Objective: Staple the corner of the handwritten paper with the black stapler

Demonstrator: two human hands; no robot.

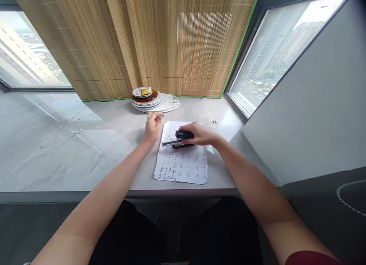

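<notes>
A black stapler (184,134) lies over a sheet of paper (183,166) covered in handwriting. Its top is swung up, and the metal staple tray sticks out to the left. My right hand (201,134) is closed around the stapler from the right side. To the left, beside the paper's upper left edge, my left hand (153,126) is raised with its fingers pinched together. A small dark bit shows at its fingertips, too small to name.
Behind my left hand stands a stack of plates (147,101) with a small yellow packet (145,91) on top. A bamboo blind (160,40) hangs at the back. Windows flank the grey counter (114,170), and a white wall (300,105) rises on the right.
</notes>
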